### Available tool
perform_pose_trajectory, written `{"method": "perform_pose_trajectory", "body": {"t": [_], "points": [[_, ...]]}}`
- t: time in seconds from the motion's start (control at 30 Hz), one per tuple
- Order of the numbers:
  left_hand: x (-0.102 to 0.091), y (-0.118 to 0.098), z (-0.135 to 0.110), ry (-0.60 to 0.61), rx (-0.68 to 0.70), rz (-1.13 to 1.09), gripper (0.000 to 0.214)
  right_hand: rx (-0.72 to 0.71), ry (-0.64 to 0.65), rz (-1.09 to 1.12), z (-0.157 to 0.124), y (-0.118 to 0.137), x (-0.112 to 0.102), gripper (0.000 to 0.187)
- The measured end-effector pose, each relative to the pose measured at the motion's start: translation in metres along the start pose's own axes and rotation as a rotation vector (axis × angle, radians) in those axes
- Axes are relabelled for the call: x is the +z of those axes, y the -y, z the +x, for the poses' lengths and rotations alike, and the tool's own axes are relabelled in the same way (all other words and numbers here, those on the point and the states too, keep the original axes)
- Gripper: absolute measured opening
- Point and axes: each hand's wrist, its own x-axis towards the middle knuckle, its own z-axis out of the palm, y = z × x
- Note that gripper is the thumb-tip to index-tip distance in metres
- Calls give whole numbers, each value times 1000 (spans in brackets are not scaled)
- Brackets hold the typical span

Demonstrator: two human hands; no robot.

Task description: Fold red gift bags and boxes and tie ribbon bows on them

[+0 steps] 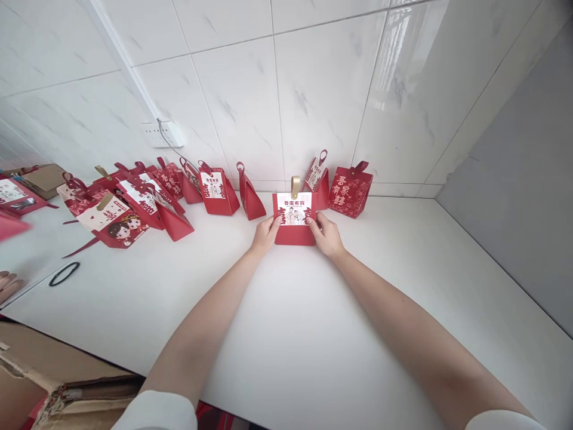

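Observation:
A red paper gift box (pixel 294 230) with a white picture label and a gold loop handle stands on the white table (pixel 313 334) near the wall. My left hand (pixel 265 234) grips its left side and my right hand (pixel 326 235) grips its right side, fingers closed on the edges. Behind it stand two more red gift boxes, one with a picture label (pixel 317 174) and one patterned in gold (pixel 350 190).
A row of several red gift boxes (pixel 147 200) runs along the wall to the left, some tipped over. A black hair band (pixel 64 273) lies at the left. Another person's fingers (pixel 9 283) show at the left edge. A cardboard box (pixel 58 382) sits below the table's front edge. A wall socket (pixel 163 134) is above the row.

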Motion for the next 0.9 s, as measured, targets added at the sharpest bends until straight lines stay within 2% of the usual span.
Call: {"method": "perform_pose_trajectory", "body": {"t": [0.13, 0.3, 0.53, 0.9], "points": [[1, 3, 2, 21, -7, -29, 51, 26, 61, 17, 2, -4, 0, 40], [-2, 8, 5, 94, -84, -141, 48, 67, 141, 53, 5, -12, 1, 42], [-5, 11, 6, 146, -113, -176, 45, 69, 170, 79, 6, -16, 1, 38], [-4, 14, 8, 149, -130, -175, 39, 73, 172, 115, 6, -20, 3, 34]]}}
